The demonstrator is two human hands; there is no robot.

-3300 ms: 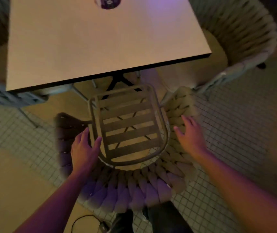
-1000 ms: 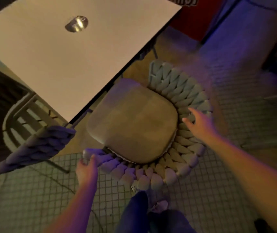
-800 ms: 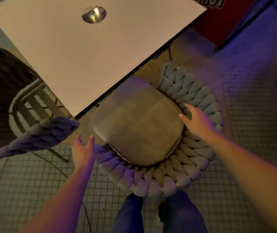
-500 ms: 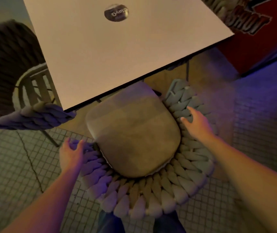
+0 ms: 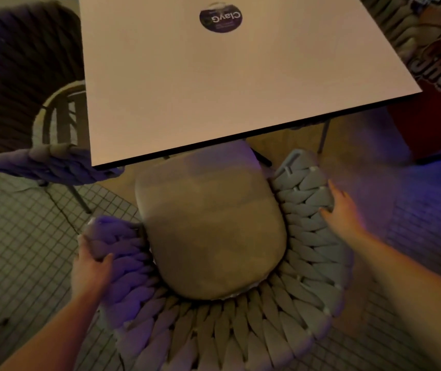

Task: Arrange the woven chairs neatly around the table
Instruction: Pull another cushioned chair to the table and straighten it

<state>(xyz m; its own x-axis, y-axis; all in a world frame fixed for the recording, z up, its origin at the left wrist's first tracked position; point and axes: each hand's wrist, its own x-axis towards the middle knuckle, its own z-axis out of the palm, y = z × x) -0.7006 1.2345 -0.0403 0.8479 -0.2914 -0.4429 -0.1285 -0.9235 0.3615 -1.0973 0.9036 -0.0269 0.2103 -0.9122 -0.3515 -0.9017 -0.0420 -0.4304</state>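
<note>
Fingers of the left hand (image 5: 91, 266) curl over the front end of the near woven chair's (image 5: 240, 325) left arm, thumb on the inner side of the braid, holding it. The right hand (image 5: 343, 212) lies on the outer edge of the same chair's right arm with its fingers spread fairly wide and nearly flat against the weave; whether they close around the rim I cannot tell. Both forearms reach in from the bottom corners of the view.

The chair sits right below the camera, its curved braided back nearest the person and its open front facing the surface (image 5: 227, 84). A tan seat cushion (image 5: 208, 223) fills the seat, its far edge tucked just under the surface's near edge.

A round dark sticker (image 5: 220, 17) lies near the far side of the pale square surface. A second woven chair (image 5: 21, 103) stands at the surface's left side, its slatted seat partly under the top. The floor (image 5: 24, 236) is small square tiles. At the far right stands a red panel (image 5: 438, 62) with bold lettering
</note>
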